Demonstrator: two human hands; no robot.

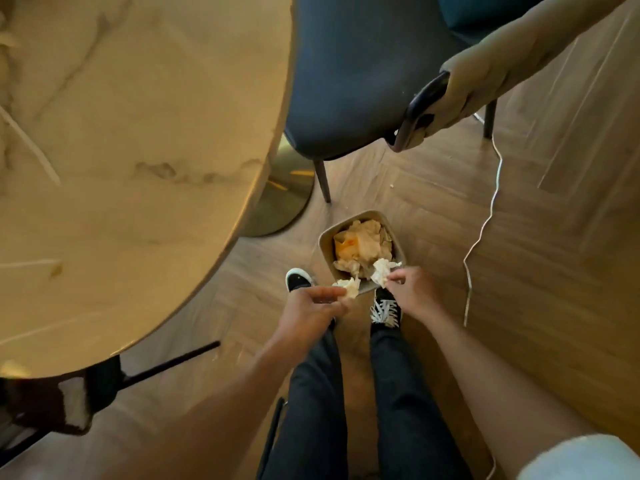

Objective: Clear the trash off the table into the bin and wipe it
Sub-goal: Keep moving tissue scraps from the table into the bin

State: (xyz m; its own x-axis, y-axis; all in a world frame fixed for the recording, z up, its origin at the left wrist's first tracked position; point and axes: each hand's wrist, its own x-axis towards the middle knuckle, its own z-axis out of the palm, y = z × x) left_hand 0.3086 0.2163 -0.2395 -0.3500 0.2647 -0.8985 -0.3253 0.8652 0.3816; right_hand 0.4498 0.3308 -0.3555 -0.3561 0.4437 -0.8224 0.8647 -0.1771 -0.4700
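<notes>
A small square bin point(325, 249) stands on the wooden floor in front of my feet, holding crumpled paper trash point(363, 249). My left hand point(308, 315) pinches a white crumpled tissue point(348, 287) just above the bin's near edge. Over the bin's near right corner, my right hand point(414, 292) pinches a second white crumpled tissue point(381, 270). The round marble table point(138, 150) fills the left of the view.
A dark upholstered chair point(356, 74) stands beyond the bin beside the table, near the table's gold base point(280, 202). Another person's hand point(485, 88) holds a dark phone at upper right. A white cable point(485, 223) trails over the floor to the right.
</notes>
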